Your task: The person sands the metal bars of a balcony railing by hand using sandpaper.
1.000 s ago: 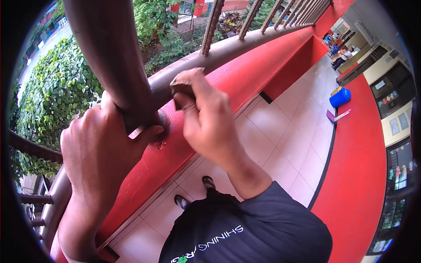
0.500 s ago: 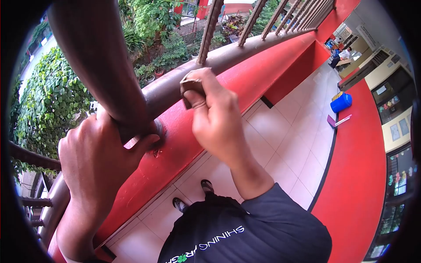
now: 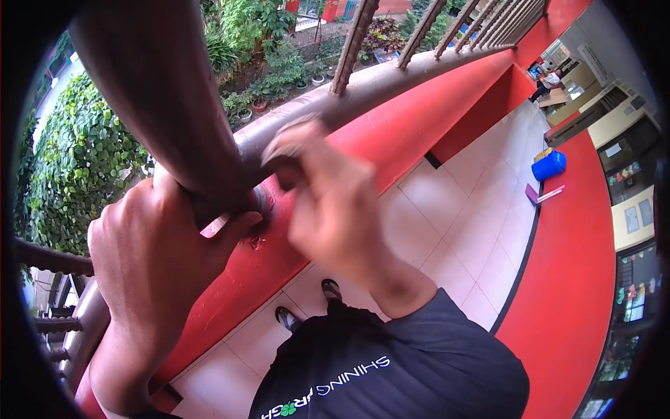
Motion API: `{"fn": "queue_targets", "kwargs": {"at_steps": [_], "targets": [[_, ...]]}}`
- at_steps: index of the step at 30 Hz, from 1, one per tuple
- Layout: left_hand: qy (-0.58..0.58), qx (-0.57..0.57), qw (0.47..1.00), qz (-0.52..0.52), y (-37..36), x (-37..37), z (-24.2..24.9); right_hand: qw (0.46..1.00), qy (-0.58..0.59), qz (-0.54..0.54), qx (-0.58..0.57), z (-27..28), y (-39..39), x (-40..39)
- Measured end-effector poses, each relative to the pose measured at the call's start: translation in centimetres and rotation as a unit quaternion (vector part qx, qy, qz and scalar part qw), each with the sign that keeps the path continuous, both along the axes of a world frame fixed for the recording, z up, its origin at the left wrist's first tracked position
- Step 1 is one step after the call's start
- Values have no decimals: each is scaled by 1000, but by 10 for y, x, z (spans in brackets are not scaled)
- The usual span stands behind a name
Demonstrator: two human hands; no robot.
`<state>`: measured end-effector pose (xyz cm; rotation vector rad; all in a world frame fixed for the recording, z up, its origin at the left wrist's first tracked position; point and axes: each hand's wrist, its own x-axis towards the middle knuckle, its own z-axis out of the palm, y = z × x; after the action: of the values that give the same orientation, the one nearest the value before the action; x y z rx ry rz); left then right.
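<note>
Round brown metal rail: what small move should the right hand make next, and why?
Perhaps a short, light stroke of the small brown piece along the round brown metal rail: the right hand pinches that piece close to the rail, though blur hides any contact, while the left hand grips the thick brown post.

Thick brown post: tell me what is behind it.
Behind the brown post, a leafy hedge shows on one side, garden plants on the other. The left hand has its fingertips hidden; whatever the post covers cannot be seen.
</note>
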<state>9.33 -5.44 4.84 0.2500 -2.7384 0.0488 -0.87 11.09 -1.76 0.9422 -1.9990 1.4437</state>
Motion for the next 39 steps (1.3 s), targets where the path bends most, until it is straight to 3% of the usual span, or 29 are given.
{"fn": "queue_targets", "kwargs": {"at_steps": [2, 3, 5, 7, 8, 9, 12, 14, 15, 17, 18, 19, 24, 25, 29, 30, 31, 35, 37, 39], "targets": [[-10, 3, 1000, -1, 1, 1, 0, 996, 0, 88, -18, -8, -1, 2], [-10, 4, 1000, 1, 1, 0, 2, 996, -24, 75, -41, 0, 5, -6], [-24, 0, 1000, 12, 1, 0, 5, 985, -24, -170, -24, 0, 29, -51], [-33, 3, 999, 23, 2, 2, 4, 980, -74, -182, -42, 18, 35, -58], [-21, -5, 1000, 14, 1, 2, 2, 988, -29, -149, -6, 12, 27, -41], [-10, -16, 1000, 5, 0, 1, 2, 999, 18, -33, -19, 5, 9, -20], [-8, -21, 1000, 7, 0, 1, 0, 998, 28, -16, -53, -4, 6, -15], [-17, -12, 1000, 13, 2, 0, 4, 978, -22, -205, -27, 3, 43, -67], [-27, 0, 999, 19, 3, 1, 4, 973, -77, -200, -82, 14, 50, -81], [-23, 3, 1000, 16, 3, 2, 3, 978, -49, -198, -34, 7, 45, -69], [-18, 1, 1000, 15, 1, 1, 3, 994, -20, -92, -49, 2, 26, -44], [-14, -1, 1000, 19, 1, 0, 3, 995, -16, -87, -51, 4, 25, -47], [-33, 17, 999, 30, 5, -1, 7, 965, -81, -245, -47, 1, 59, -83], [-31, 15, 999, 36, 5, 1, 6, 971, -33, -234, -35, 1, 65, -88], [-17, -1, 1000, 25, 2, 1, 3, 972, -89, -131, -174, -7, 67, -64], [-20, 3, 1000, 21, 2, 0, 4, 959, -83, -168, -215, -10, 71, -63], [-22, 5, 1000, 15, 1, 0, 4, 957, -67, -198, -200, -12, 78, -62], [-11, 9, 1000, 1, -1, 0, 2, 954, -63, -135, -258, -12, 68, -48], [-25, 8, 1000, 6, -1, 1, 4, 966, -19, -127, -224, -12, 58, -50], [-39, 6, 999, 9, -1, 2, 6, 970, -86, -96, -207, 1, 36, -41]]}}
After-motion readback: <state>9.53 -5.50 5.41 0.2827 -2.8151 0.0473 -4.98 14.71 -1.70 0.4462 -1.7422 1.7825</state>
